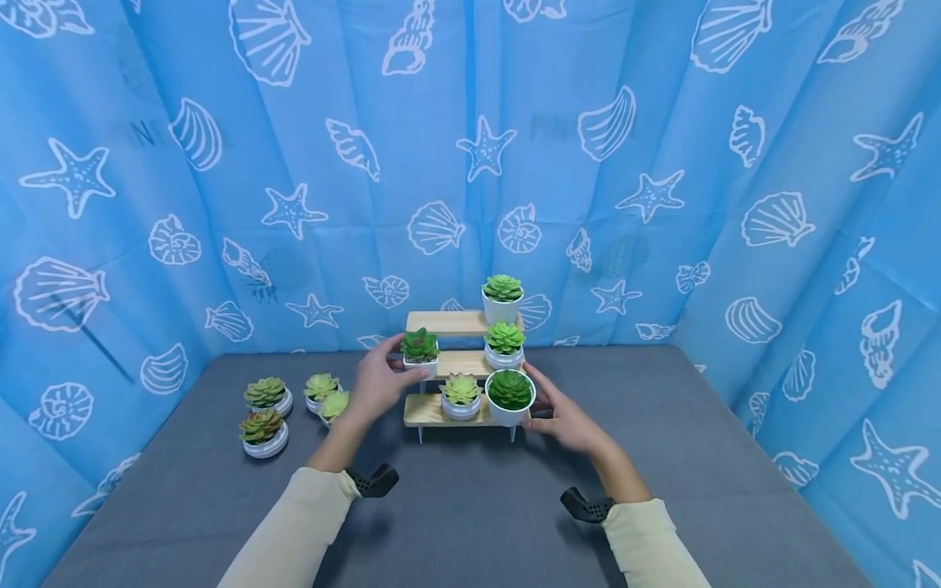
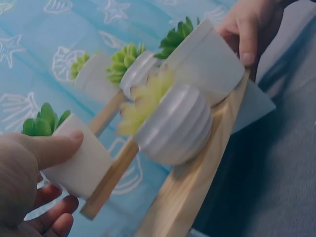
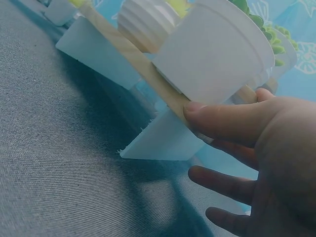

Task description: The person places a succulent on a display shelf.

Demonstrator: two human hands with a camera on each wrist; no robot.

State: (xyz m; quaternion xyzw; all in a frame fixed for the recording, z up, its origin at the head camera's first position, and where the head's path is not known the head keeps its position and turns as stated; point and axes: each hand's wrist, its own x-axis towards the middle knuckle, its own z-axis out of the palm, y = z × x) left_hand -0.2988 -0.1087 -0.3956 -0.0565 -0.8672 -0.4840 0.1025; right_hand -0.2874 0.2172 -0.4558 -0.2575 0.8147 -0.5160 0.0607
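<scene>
My left hand [image 1: 378, 380] holds a small white pot with a dark green artificial succulent [image 1: 421, 347], thumb on its near side. This pot is at the left end of the middle tier of a three-tier wooden stand [image 1: 463, 364], its base against the board's end in the left wrist view. My right hand [image 1: 569, 418] grips the stand's right end, its thumb [image 3: 222, 121] on the lowest board's edge, beside a large dark green potted succulent [image 1: 510, 392]. Left of that plant stands a yellow-green succulent in a ribbed pot [image 1: 461, 396].
Bright green potted succulents stand at the right ends of the top tier [image 1: 502, 299] and middle tier [image 1: 505, 343]. Left on the grey table [image 1: 470, 523] are several more, including a reddish one [image 1: 263, 433] and a pale one [image 1: 321, 388]. A blue shell-print curtain [image 1: 485, 204] hangs behind.
</scene>
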